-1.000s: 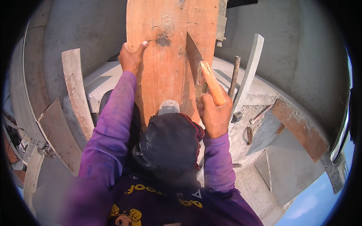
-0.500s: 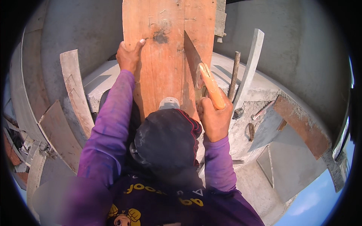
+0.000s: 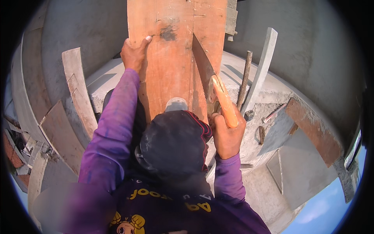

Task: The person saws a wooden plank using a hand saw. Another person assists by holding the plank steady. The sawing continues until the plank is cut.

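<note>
A wide orange-brown wooden board [image 3: 167, 70] runs from the top of the view down toward my body. My left hand [image 3: 134, 52] grips its left edge, thumb on top and the fingers hidden beneath. In my right hand [image 3: 229, 134] is a handsaw [image 3: 203, 62], my fingers wrapped round its orange-yellow handle. The saw's blade lies along a lengthwise line on the right part of the board, its toothed edge facing left and its tip pointing away from me. A dark stain marks the board near my left thumb. A rounded greyish toe shows on the board's near part.
At right, a pale upright plank [image 3: 261, 70] and a thin wooden stick [image 3: 244, 80] lean near a concrete ledge [image 3: 269, 95]. A reddish board [image 3: 311, 130] lies farther right. On the left stand a grey plank [image 3: 78, 87] and a brown panel [image 3: 62, 134]. Concrete walls rise behind.
My right hand has drawn the saw back toward me and slightly right. My left hand keeps its grip on the board's edge.
</note>
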Demonstrator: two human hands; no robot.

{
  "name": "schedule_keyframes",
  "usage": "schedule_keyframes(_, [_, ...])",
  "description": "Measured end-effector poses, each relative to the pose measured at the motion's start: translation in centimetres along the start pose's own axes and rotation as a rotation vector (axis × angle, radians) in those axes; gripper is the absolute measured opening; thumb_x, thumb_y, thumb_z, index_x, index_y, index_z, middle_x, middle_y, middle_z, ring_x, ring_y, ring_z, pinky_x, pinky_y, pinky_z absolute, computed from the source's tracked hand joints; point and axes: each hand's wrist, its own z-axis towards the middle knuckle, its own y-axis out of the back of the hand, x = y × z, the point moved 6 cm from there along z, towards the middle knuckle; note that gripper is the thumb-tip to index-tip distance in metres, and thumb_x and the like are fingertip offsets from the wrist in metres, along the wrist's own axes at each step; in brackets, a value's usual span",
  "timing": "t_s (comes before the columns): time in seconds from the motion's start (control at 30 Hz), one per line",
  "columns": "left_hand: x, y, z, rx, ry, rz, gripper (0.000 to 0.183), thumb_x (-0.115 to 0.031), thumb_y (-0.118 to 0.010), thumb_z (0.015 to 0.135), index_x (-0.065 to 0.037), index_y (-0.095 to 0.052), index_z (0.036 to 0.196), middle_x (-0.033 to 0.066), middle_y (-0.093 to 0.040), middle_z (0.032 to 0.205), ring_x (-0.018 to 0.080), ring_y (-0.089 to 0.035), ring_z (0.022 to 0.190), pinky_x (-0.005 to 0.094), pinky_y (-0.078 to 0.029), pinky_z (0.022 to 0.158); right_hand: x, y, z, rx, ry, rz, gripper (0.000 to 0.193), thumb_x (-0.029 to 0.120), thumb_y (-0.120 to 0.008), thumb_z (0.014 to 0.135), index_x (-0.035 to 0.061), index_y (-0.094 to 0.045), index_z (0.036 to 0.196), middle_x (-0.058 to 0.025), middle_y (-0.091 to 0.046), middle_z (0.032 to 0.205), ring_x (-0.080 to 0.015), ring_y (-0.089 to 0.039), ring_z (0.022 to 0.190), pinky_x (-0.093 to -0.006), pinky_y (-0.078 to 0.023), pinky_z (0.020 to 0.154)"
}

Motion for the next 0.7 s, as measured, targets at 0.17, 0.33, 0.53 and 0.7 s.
schedule_keyframes(0.17, [0.3,-0.7,0.3,-0.011,-0.025,0.002,0.065,-0.049,-0.092,0.083,0.002,-0.075,0.118,0.0176,-0.081,0.112,0.0255,-0.078,0.104,0.0373,-0.059,0.094,-1.8,0.1,0.0,0.029,0.031,-0.016,0.041,0.001,-0.063,0.088,-0.0050,-0.072,0.128,-0.0110,-0.069,0.089,-0.0172,-0.064,0.081,-0.0335,-0.054,0.078])
schedule_keyframes(0.33, [-0.2,-1.2,0.4,0.029,-0.031,-0.021,0.063,-0.048,-0.092,0.084,0.003,-0.075,0.118,0.0175,-0.081,0.113,0.0254,-0.078,0.105,0.0374,-0.059,0.094,-2.0,-3.0,6.9,0.011,0.090,0.049,0.039,0.003,-0.065,0.089,-0.0052,-0.072,0.126,-0.0144,-0.073,0.095,-0.0187,-0.066,0.083,-0.0351,-0.054,0.080])
schedule_keyframes(0.53, [0.0,-0.1,0.3,0.019,-0.026,0.018,0.062,-0.048,-0.091,0.085,0.003,-0.075,0.118,0.0166,-0.081,0.113,0.0248,-0.078,0.105,0.0374,-0.059,0.094,0.6,1.9,-3.6,0.044,-0.137,0.022,0.038,0.000,-0.063,0.088,-0.0060,-0.071,0.124,-0.0101,-0.070,0.094,-0.0150,-0.066,0.087,-0.0307,-0.054,0.083])
schedule_keyframes(0.7, [0.5,-1.3,0.3,0.002,-0.035,-0.013,0.065,-0.050,-0.093,0.083,0.004,-0.074,0.116,0.0180,-0.081,0.111,0.0264,-0.079,0.103,0.0385,-0.060,0.094,-2.8,0.0,2.6,0.003,-0.012,0.036,0.034,0.001,-0.061,0.088,-0.0064,-0.071,0.120,-0.0108,-0.071,0.092,-0.0169,-0.066,0.082,-0.0320,-0.054,0.079])
